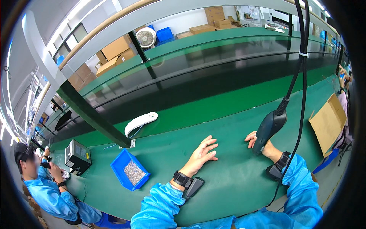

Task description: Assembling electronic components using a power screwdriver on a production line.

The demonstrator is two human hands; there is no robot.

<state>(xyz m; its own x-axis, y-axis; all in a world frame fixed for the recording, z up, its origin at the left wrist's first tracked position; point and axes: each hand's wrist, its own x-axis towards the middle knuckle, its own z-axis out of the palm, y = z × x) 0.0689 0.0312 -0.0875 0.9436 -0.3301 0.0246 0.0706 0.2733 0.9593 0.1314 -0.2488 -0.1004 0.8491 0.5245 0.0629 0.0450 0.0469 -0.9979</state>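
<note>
My left hand [200, 155] is over the green bench top, palm facing inward, its fingers stretched out and apart with nothing in them. Partly hidden behind a hanging black electric screwdriver [270, 128] is my right hand [251, 139]. Its visible fingers reach out to the left past the tool and hold nothing that I can see. Whether that hand touches the screwdriver cannot be told. A blue bin [117, 166] of small screw-like pieces [134, 173] stands to the left of my left hand. Beyond it, a white curved plastic part [140, 123] with a thin wire lies by the conveyor.
Black cables [304, 68] hang down on the right. A green post [93, 116] rises from the bench [225, 183]. An open cardboard box [328, 124] stands at the right edge. At the left, a co-worker in blue [49, 196] sits by a black box-shaped device [78, 157].
</note>
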